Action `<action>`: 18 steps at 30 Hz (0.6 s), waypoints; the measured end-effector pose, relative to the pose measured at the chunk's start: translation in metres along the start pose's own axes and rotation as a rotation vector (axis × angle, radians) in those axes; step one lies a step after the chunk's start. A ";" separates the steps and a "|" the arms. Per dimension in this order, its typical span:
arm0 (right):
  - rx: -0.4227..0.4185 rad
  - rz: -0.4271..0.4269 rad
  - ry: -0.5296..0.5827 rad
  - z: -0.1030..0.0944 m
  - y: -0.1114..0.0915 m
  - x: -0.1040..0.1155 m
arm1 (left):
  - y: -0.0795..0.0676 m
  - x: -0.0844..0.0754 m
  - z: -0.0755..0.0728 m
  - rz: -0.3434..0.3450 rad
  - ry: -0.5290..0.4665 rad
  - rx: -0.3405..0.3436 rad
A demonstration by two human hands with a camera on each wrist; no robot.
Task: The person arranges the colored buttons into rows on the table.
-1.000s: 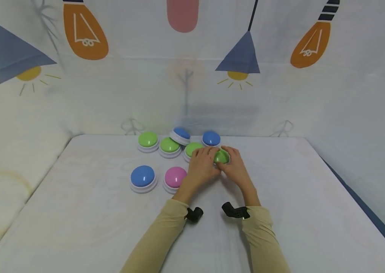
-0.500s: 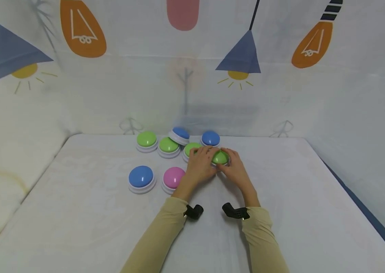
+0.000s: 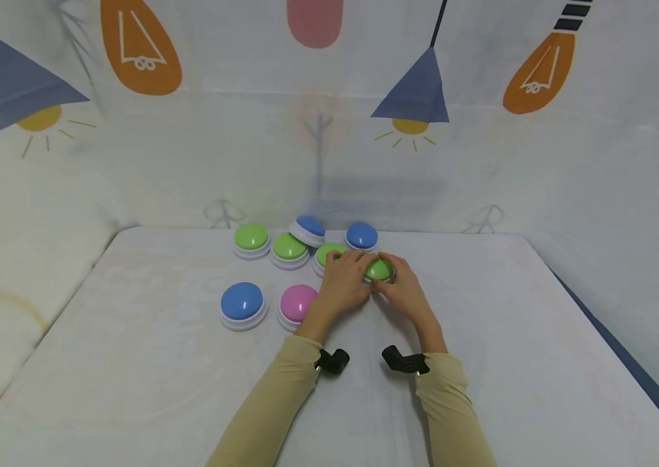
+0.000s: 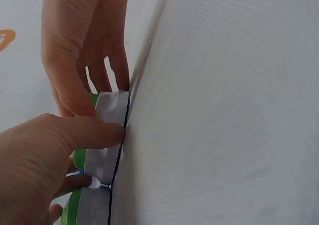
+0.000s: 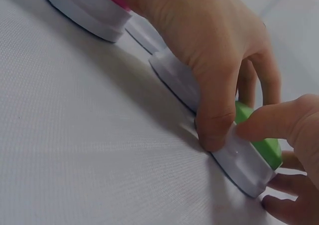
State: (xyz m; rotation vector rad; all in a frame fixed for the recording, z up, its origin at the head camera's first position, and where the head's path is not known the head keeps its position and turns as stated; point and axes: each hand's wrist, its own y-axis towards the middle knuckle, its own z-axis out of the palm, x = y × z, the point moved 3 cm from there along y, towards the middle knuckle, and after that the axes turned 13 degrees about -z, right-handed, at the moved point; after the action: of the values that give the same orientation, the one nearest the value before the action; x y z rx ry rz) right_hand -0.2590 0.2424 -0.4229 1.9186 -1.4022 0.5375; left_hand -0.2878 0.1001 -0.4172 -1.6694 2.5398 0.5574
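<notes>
Both hands hold one domed push button with a green top (image 3: pixel 379 269) and a white base. My left hand (image 3: pixel 344 282) grips it from the left, its thumb against the base (image 4: pixel 107 157) in the left wrist view. From the right, my right hand (image 3: pixel 405 292) pinches the same button, thumb at the front and fingers behind. The base sits flat on the white table in the right wrist view. Another green button (image 3: pixel 329 251) stands just left of it, partly hidden by my left hand. A pink button (image 3: pixel 298 302) lies beside my left wrist.
A blue button (image 3: pixel 242 301) stands at the front left. Farther back are two green buttons (image 3: pixel 251 236) (image 3: pixel 289 246), a tilted blue button (image 3: pixel 309 229) leaning on its neighbours, and an upright blue button (image 3: pixel 361 235). A printed fabric wall (image 3: pixel 236 149) rises behind the table (image 3: pixel 131 363).
Both hands stay on the green button. Slightly more of its white front rim shows than a second ago; the head view has shifted a little.
</notes>
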 end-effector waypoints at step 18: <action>0.007 -0.013 -0.056 -0.002 0.000 0.009 | -0.001 0.000 0.000 -0.015 -0.033 0.007</action>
State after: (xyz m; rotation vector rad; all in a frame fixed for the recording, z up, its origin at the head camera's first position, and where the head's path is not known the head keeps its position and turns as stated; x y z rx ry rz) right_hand -0.2560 0.2381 -0.4159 1.9610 -1.4243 0.4868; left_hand -0.2872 0.0995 -0.4175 -1.6616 2.5020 0.5698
